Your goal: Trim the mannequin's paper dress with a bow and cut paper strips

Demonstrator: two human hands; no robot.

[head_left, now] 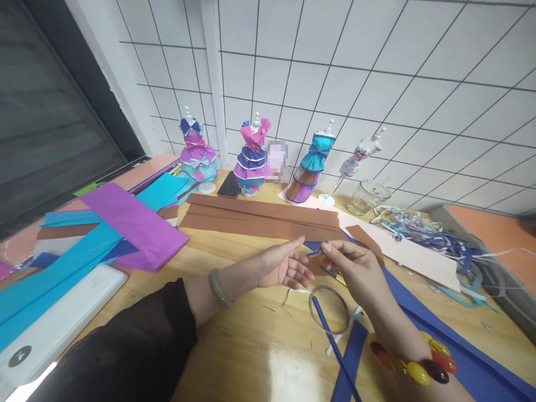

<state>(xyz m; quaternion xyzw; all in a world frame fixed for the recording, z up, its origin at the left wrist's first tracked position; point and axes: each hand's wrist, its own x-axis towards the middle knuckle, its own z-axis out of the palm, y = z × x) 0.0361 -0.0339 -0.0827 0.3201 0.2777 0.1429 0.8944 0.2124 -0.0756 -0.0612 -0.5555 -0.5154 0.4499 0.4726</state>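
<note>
My right hand [354, 268] pinches a small blue paper strip [313, 253] between thumb and fingertips. My left hand [285, 265] is held palm up beside it, fingers loosely spread and holding nothing. Below my hands, a round clear ring [329, 309] lies on the table, and a narrow blue strip [324, 318] crosses it. A wider blue strip [354, 357] lies nearer to me. Partly hidden behind my right hand is a tool with a yellow part [339, 277]; I cannot make out its kind. Folded brown crepe paper [259, 218] stretches just beyond my hands.
Several miniature dress forms [199, 151] stand along the tiled wall, with a phone [229, 185] between two of them. Purple paper [134, 223] and a white device [62, 318] lie left. At right are a glass jar [368, 196], tangled paper scraps [422, 231] and a blue sheet [444, 335].
</note>
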